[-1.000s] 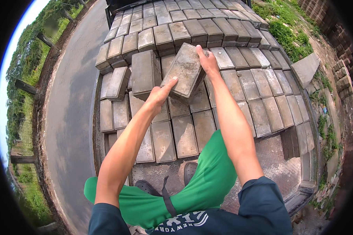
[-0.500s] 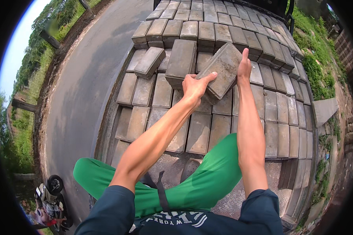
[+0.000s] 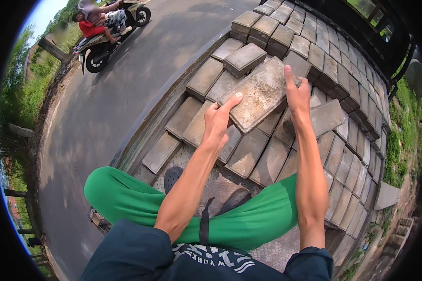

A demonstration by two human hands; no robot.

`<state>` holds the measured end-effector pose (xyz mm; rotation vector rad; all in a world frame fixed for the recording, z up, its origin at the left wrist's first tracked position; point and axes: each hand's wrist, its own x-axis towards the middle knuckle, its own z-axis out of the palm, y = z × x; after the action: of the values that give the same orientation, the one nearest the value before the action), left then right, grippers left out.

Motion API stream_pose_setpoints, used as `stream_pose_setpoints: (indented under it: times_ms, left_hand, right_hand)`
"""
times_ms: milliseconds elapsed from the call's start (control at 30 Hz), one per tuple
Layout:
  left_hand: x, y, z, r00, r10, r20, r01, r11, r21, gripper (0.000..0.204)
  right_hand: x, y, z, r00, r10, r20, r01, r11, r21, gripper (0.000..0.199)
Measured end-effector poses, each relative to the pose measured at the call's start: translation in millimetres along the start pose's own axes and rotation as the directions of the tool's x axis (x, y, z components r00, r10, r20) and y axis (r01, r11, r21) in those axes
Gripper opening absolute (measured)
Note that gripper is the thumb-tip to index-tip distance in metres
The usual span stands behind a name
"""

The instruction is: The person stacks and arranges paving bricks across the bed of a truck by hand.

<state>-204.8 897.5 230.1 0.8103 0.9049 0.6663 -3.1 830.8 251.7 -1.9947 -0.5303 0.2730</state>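
Both my hands grip a grey-brown rectangular paving block above rows of similar blocks. My left hand holds its near left end, thumb on the top face and fingers partly hidden below. My right hand clasps the far right end, thumb raised along the edge. Just beyond it, a loose block lies across the row. Another block lies at an angle beside my right wrist.
Stacked paving blocks rise in tiers toward the far right of the truck bed. A side rail runs along the left, bordering the road. Two people ride a motorcycle there. My feet are on the metal bed floor.
My view has swung, so the stacks now slant toward the right. The held block stays in both hands and has tipped flatter. The motorcycle now appears at the upper left.
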Motion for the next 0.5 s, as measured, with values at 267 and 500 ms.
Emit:
stream_pose_setpoints:
  times_ms: [267,500]
  left_hand:
    - [5.4,6.1,-161.8,0.942,-0.043,-0.334,-0.026,0.980,-0.199,0.064]
    - [23.7,10.1,-244.5,0.843,-0.089,-0.530,-0.068,0.961,-0.269,0.056]
  right_hand:
    - [-60.7,-6.7,192.6,0.936,0.084,0.342,-0.083,0.996,-0.018,0.091]
    - [-93.7,6.2,283.1,0.803,0.193,0.564,-0.076,0.971,-0.225,0.103]
